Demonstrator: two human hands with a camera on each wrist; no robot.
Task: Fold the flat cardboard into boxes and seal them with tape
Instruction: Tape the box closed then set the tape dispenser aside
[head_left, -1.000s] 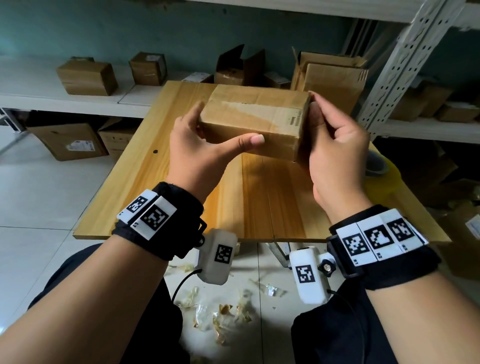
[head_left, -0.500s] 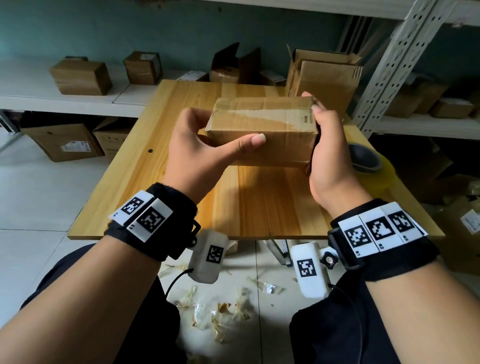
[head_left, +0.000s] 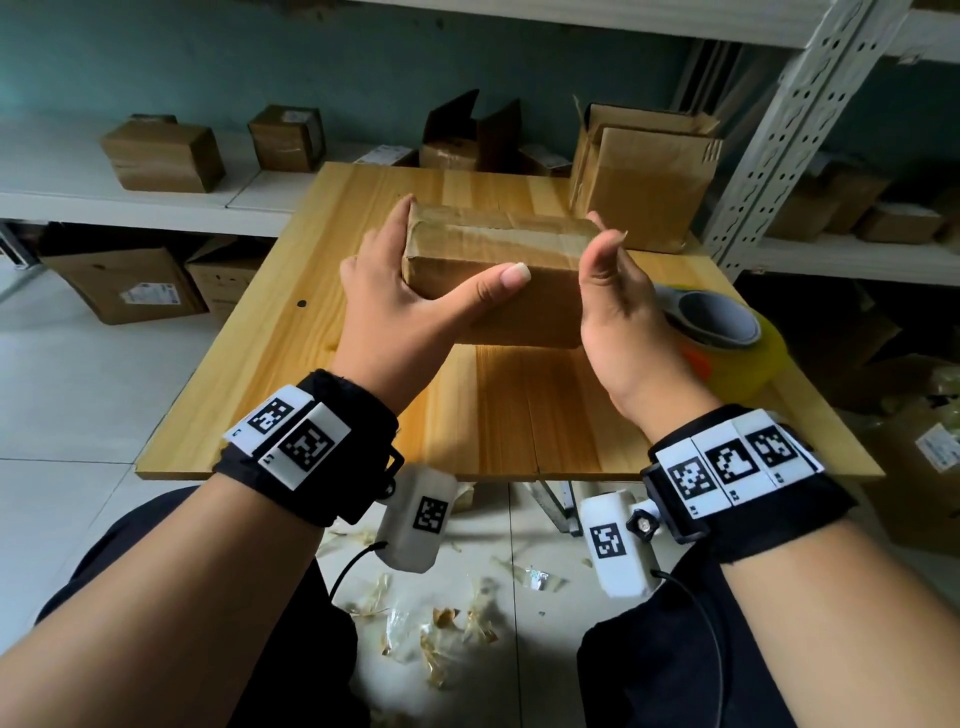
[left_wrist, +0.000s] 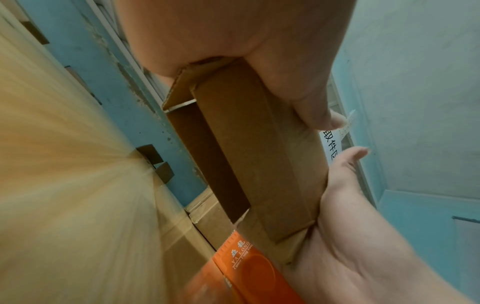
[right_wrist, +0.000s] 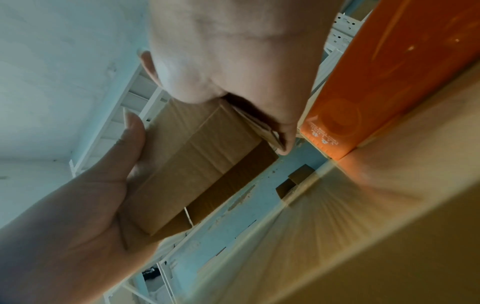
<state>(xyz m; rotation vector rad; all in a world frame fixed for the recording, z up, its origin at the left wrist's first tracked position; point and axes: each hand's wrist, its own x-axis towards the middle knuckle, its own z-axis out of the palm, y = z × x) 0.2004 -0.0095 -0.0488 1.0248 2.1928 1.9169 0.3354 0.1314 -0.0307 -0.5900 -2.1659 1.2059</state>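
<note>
A brown cardboard box (head_left: 519, 312) hangs just above the wooden table (head_left: 519, 426), a shiny strip of tape running along its top. My left hand (head_left: 405, 312) grips its left end, thumb across the near face and fingers behind. My right hand (head_left: 618, 306) cups the right end with the thumb raised. In the left wrist view the box (left_wrist: 259, 154) shows a dark open gap and loose flaps on its underside. The right wrist view shows my right fingers (right_wrist: 283, 133) curled over an end flap of the box (right_wrist: 202, 164).
A roll of clear tape (head_left: 727, 332) in an orange dispenser (left_wrist: 246, 267) lies on the table's right edge, close to my right hand. An open carton (head_left: 644, 171) stands at the table's back right, beside a metal rack upright (head_left: 769, 130). Tape scraps (head_left: 441, 623) litter the floor.
The box has come down toward the table and tipped so its taped top faces me. My right hand has slid to the box's end and its thumb has lifted off.
</note>
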